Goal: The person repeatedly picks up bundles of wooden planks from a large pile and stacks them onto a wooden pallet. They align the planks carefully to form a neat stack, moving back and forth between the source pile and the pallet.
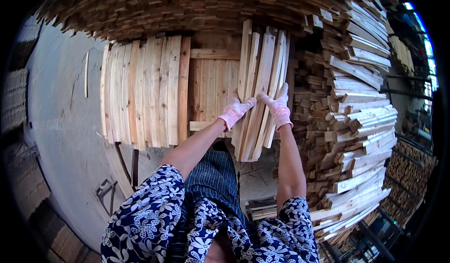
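Plainly, both gloved hands are on 1 bundle of wooden slats.
Left hand (pixel 237 108): in a pink and white knit glove, fingers closed on the left edge of the bundle of slats (pixel 260 92), about halfway up its length.
Right hand (pixel 278 107): in a matching glove, clamped on the right side of the same bundle, fingertips close to those of the left hand.
Bundle of slats: several pale, narrow boards held together on edge, leaning slightly to the right, their lower ends fanned out above the person's lap.
Work table (pixel 213 82): a surface of pale planks lying behind the bundle.
Laid row (pixel 143 92): slats set side by side, flat, on the left part of the table, well apart from the bundle.
Stack at right (pixel 358 118): a tall pile of cut slats, ends pointing outward, just beside the right forearm.
Stack behind (pixel 187 5): a wall of darker piled wood across the top.
Floor (pixel 61 122): grey concrete to the left.
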`<state>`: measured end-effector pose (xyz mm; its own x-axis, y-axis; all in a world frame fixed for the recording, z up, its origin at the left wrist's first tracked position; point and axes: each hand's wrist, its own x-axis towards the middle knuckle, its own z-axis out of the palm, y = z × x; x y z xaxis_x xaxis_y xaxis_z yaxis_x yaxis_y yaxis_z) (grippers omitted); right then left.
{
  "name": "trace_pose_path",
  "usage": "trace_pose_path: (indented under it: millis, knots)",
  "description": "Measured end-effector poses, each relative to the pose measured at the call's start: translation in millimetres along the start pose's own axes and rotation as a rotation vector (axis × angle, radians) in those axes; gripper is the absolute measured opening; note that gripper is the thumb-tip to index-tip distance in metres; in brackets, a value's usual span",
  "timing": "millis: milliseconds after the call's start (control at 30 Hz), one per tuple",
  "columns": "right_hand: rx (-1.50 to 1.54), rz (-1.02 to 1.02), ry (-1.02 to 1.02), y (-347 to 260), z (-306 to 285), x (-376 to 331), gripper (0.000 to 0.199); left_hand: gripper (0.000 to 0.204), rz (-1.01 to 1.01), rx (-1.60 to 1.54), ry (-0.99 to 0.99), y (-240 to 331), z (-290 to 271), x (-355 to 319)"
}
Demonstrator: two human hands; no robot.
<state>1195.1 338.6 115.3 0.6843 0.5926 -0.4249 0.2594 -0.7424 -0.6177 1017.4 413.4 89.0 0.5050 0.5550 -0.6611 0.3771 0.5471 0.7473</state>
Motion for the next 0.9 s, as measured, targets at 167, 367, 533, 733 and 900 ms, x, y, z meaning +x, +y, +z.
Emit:
trace_pose_path:
  millis: [167,367,533,733,900]
  knots:
    - [0.036,-0.034,-0.096,30,-9,21,0.132,0.119,-0.12,0.152,0.076,-16,3,12]
    - [-0.062,-0.026,-0.134,66,-28,27,0.122,0.098,-0.248,0.082,0.222,-17,10,1]
    - [0.085,-0.019,-0.107,111,-29,25,0.11,0.094,-0.171,0.344,0.322,-34,35,11]
    - [0.073,0.075,-0.163,5,-87,-50,0.097,0.119,-0.178,0.262,0.172,-40,-18,-24]
    - [0.477,-0.207,-0.194,-4,-15,-111,0.109,0.123,-0.24,0.385,0.36,4,-112,-96]
